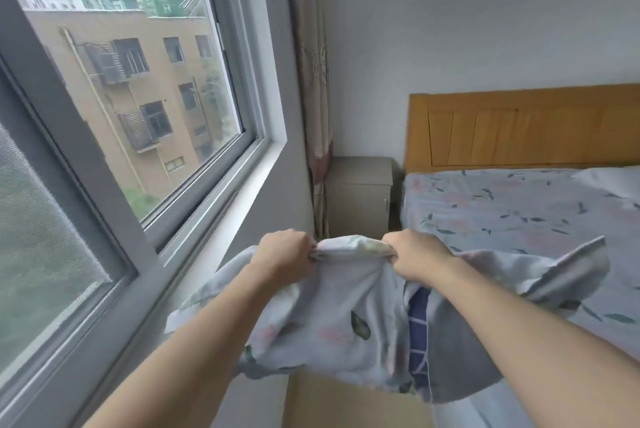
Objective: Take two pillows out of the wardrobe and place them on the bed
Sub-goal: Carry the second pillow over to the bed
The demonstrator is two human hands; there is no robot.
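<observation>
A pale blue pillow (339,316) with a flower-and-leaf print hangs in front of me, its cover loose and a dark blue checked inner showing at one side. My left hand (284,254) and my right hand (415,254) each grip its top edge, fingers closed on the cloth. The pillow sits over the left edge of the bed (502,213), whose sheet has the same print. A second, white pillow (613,181) lies at the head of the bed on the far right, partly cut off by the frame. No wardrobe is in view.
A wooden headboard (519,126) stands against the white wall. A small grey bedside cabinet (360,195) fills the corner beside a hanging curtain (311,81). A large window (138,98) runs along the left wall. A narrow strip of floor (346,403) lies between the wall and the bed.
</observation>
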